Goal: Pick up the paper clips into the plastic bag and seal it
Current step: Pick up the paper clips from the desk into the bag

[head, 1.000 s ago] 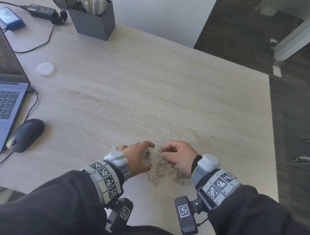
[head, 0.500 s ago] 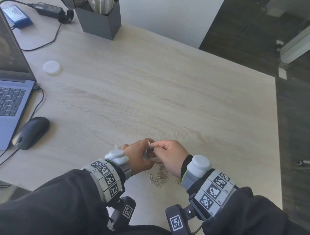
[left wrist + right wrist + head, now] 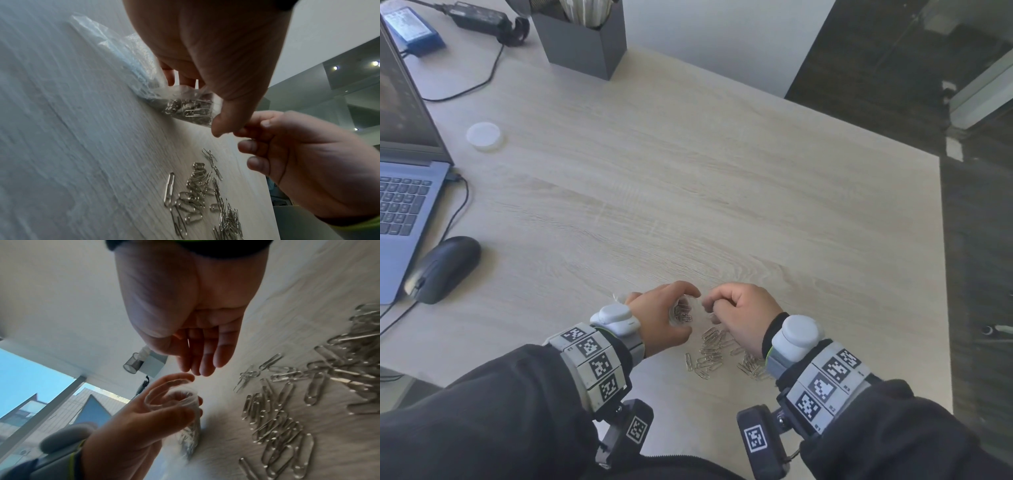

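My left hand (image 3: 683, 313) grips a small clear plastic bag (image 3: 191, 112) by its mouth, near the table's front edge. The bag's lower end rests on the table and several silver paper clips lie inside it. In the right wrist view the bag mouth (image 3: 174, 394) is held round and open. My right hand (image 3: 710, 306) hovers just right of the mouth, its fingers (image 3: 205, 360) loosely bent with no clip showing in them. A pile of loose paper clips (image 3: 710, 356) lies on the wood below and between both hands, and more paper clips (image 3: 751, 368) sit by my right wrist.
A laptop (image 3: 400, 192) and black mouse (image 3: 443, 269) sit at the left. A white round lid (image 3: 484, 136) lies behind them. A dark pen holder (image 3: 585, 41) and a power adapter (image 3: 479, 17) stand at the back. The table's right edge (image 3: 941, 274) drops to dark floor.
One second ago my right hand pinched clips at the pile. Half a second ago it held them over the bag mouth. Now it has drawn back slightly right with nothing showing in it.
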`<state>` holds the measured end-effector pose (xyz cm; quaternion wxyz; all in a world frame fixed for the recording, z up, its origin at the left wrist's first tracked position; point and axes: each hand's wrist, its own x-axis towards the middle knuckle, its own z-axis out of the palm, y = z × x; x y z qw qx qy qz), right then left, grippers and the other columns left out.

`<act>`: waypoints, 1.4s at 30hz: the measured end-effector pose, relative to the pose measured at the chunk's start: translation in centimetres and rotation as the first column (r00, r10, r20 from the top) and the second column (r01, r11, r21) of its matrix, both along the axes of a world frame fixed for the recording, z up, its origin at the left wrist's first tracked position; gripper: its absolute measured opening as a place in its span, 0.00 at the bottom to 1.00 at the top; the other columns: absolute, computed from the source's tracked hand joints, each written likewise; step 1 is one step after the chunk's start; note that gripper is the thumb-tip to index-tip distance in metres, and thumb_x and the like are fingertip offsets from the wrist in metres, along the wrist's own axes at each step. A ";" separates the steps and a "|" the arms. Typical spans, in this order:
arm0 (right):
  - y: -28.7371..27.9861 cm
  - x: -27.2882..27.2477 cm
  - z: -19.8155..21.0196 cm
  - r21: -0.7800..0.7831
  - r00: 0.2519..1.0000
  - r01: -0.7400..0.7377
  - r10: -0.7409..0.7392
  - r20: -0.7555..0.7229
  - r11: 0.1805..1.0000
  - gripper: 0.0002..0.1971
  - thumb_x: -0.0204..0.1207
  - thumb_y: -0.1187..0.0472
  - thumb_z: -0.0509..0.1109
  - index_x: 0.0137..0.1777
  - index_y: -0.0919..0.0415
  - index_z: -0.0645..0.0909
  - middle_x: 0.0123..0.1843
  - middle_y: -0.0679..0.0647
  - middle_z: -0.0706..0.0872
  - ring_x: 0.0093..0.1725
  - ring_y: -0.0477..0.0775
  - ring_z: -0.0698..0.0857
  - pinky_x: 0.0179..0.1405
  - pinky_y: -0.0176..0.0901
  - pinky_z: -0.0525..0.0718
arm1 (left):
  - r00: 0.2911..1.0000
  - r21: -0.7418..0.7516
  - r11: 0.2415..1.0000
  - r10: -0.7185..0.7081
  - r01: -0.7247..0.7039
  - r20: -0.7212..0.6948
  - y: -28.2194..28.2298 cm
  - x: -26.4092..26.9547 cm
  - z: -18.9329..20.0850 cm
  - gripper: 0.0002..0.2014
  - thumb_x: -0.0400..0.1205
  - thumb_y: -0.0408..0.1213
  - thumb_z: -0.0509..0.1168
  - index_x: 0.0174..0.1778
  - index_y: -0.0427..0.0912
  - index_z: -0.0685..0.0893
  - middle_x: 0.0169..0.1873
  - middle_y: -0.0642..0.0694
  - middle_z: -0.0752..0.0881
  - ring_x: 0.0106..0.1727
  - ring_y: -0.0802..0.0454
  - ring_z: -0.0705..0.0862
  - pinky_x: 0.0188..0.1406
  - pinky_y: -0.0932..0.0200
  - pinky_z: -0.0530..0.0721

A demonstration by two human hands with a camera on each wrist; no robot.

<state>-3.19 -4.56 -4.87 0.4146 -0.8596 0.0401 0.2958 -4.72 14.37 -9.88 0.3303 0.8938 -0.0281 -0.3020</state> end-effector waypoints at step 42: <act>-4.4 -1.1 -5.2 -0.433 0.887 -0.389 0.457 0.060 0.813 0.02 0.74 0.57 0.66 0.45 0.51 0.78 0.46 0.46 0.79 0.47 0.53 0.80 0.45 0.44 0.77 | 0.998 0.077 0.997 0.024 -0.020 -0.052 0.8 -0.6 -1.0 0.31 0.64 0.61 0.59 0.66 0.79 0.64 0.57 0.69 0.83 0.63 0.47 0.84 0.71 0.42 0.78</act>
